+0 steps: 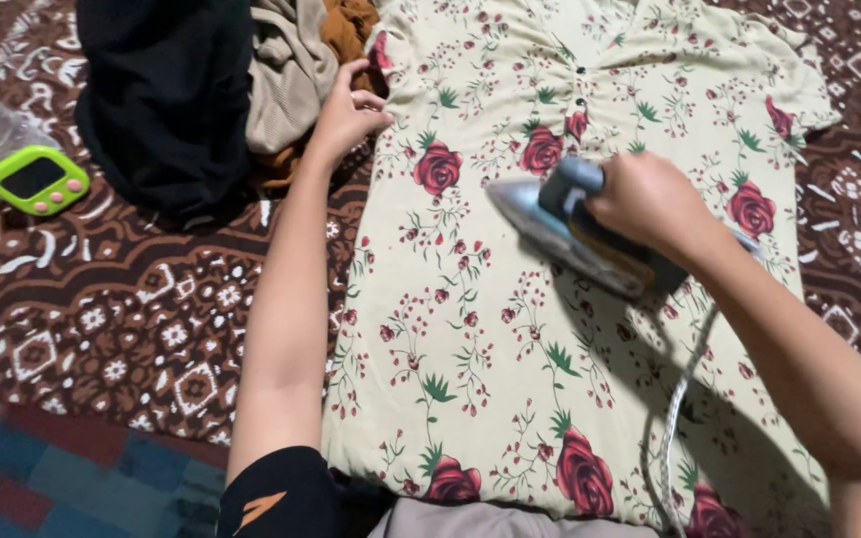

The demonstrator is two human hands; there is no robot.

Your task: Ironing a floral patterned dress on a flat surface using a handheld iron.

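A person knelt or sat over a pale yellow dress (510,329) printed with red roses, spread flat on a brown patterned cloth (132,319) that covered the floor. The dress lay lengthwise, its buttoned neckline toward the far edge of the cloth and its hem nearest the person.

The right hand (650,204) was closed firmly around the handle of an electric iron (575,234), fingers wrapped tight. The iron's metal soleplate rested on the upper middle of the dress, just below the buttons, its tip pointing toward the dress's left side. A white braided cord (675,418) ran from the iron back down over the lower part of the dress toward the near edge.

The left hand (349,112) rested at the dress's far left shoulder, fingers loosely curled and pressing the fabric's edge down onto the cloth; it pinched nothing that could be seen clearly.

As a judgement, the work looked partly done: the lower half of the dress lay fairly smooth, while the gathered chest and the sleeves showed folds.

Beyond the left hand, near the cloth's far left corner, sat a loose pile of other garments (251,90) in black, beige and mustard. A lime green timer (37,179) lay near the left edge. No containers were visible.
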